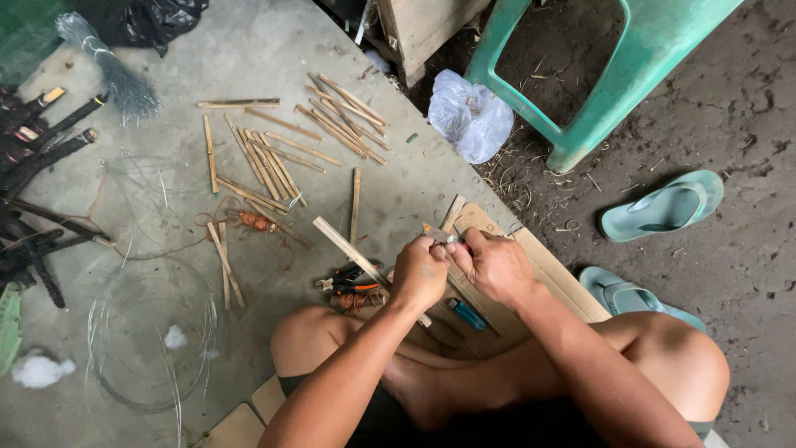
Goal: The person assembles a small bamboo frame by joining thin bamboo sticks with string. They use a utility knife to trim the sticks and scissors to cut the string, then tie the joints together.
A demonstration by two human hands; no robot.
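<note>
Your left hand (420, 272) is closed around a bamboo strip (348, 248); your right hand (495, 264) pinches a small blade (439, 236) at its end, over the cardboard (554, 278). Looks mid-job: many cut sticks (274, 158) lie scattered on the floor, pliers (352, 280) by your knee, wire coil (149, 332) untouched.

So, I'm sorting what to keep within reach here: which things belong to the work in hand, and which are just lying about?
In use:
left hand
right hand
bamboo strip
small blade
cut bamboo sticks
pliers

Lying about:
green stool
sandals
plastic bag
blue lighter
</note>
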